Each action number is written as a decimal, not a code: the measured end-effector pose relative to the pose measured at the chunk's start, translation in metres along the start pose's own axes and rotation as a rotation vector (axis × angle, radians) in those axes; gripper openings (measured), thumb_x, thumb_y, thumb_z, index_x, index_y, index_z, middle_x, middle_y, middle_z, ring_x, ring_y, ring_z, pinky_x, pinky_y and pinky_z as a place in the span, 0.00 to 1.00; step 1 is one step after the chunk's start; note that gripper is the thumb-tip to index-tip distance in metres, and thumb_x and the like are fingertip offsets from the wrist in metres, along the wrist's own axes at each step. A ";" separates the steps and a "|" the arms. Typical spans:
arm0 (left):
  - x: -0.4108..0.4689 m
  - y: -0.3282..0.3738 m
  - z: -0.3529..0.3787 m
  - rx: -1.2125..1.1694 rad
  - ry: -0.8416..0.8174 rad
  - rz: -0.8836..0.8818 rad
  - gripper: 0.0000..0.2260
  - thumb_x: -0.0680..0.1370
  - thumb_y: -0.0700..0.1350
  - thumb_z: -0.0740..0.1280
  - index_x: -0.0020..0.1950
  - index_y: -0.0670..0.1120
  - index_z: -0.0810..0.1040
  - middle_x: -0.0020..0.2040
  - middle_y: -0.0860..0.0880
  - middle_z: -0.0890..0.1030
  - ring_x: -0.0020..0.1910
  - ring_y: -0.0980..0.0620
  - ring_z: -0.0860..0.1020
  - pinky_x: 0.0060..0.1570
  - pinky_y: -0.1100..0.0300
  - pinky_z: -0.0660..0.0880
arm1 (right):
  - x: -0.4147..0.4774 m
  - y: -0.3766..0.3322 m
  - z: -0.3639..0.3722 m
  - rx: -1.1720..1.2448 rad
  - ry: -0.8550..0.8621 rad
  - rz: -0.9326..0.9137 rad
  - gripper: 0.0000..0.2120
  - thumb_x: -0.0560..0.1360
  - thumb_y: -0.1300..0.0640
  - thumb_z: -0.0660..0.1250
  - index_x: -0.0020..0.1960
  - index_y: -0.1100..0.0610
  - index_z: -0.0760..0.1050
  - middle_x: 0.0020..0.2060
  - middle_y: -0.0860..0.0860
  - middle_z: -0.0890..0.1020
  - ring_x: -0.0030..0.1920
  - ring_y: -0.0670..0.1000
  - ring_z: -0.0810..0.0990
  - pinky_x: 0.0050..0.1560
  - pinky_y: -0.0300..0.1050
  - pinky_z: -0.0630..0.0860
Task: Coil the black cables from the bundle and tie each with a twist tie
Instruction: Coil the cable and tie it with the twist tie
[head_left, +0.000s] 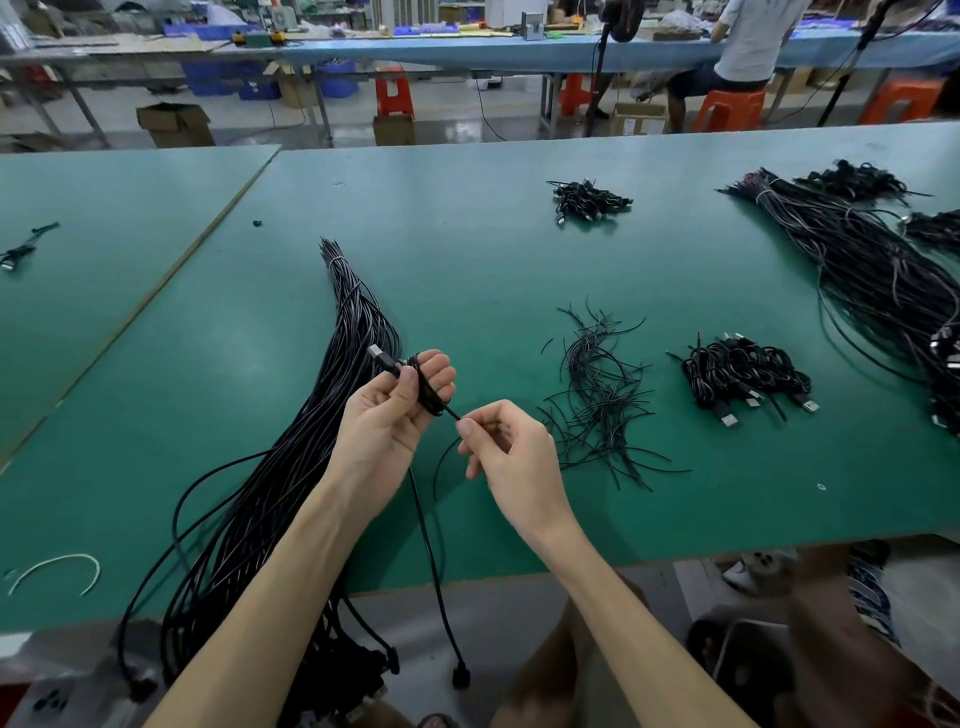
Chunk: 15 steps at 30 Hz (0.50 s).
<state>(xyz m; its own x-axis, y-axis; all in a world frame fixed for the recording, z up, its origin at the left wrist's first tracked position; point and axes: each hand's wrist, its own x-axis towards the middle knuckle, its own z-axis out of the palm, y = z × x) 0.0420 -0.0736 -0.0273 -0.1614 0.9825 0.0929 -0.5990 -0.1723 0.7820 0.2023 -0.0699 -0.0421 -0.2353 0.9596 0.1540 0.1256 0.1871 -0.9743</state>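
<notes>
My left hand grips a black cable looped around its fingers, the silver USB plug sticking out at the upper left. My right hand pinches the same cable just right of the loops. The rest of that cable hangs over the table's front edge, ending in a small black plug. A long bundle of black cables lies to the left of my hands, tied near its far tip. A loose pile of black twist ties lies to the right of my right hand.
Coiled, tied cables form a heap at the right and a smaller one further back. A second large bundle spreads along the right edge of the green table. A white tie lies near left.
</notes>
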 end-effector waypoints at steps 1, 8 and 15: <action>0.000 0.000 0.000 -0.009 0.009 -0.006 0.13 0.83 0.42 0.62 0.62 0.35 0.76 0.54 0.46 0.84 0.53 0.50 0.82 0.57 0.60 0.79 | 0.000 0.000 0.000 0.009 -0.013 -0.006 0.05 0.81 0.58 0.70 0.46 0.55 0.79 0.37 0.51 0.84 0.32 0.48 0.81 0.40 0.42 0.80; 0.000 0.002 -0.004 -0.059 0.065 -0.105 0.13 0.80 0.44 0.64 0.53 0.42 0.88 0.52 0.47 0.86 0.48 0.53 0.84 0.51 0.63 0.80 | 0.000 -0.002 0.000 0.037 -0.081 -0.034 0.05 0.81 0.61 0.69 0.46 0.58 0.78 0.37 0.54 0.84 0.34 0.55 0.83 0.43 0.47 0.82; 0.001 0.002 -0.003 -0.059 0.031 -0.131 0.13 0.80 0.44 0.65 0.53 0.42 0.88 0.51 0.48 0.86 0.46 0.54 0.85 0.48 0.65 0.80 | -0.001 -0.002 -0.003 0.057 -0.065 -0.046 0.06 0.81 0.63 0.69 0.45 0.60 0.76 0.36 0.55 0.83 0.33 0.54 0.82 0.40 0.39 0.79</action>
<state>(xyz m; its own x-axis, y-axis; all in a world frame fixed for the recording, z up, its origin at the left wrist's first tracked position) 0.0383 -0.0735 -0.0280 -0.1028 0.9943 -0.0276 -0.6616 -0.0476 0.7483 0.2051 -0.0701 -0.0402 -0.3019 0.9344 0.1891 0.0589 0.2163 -0.9746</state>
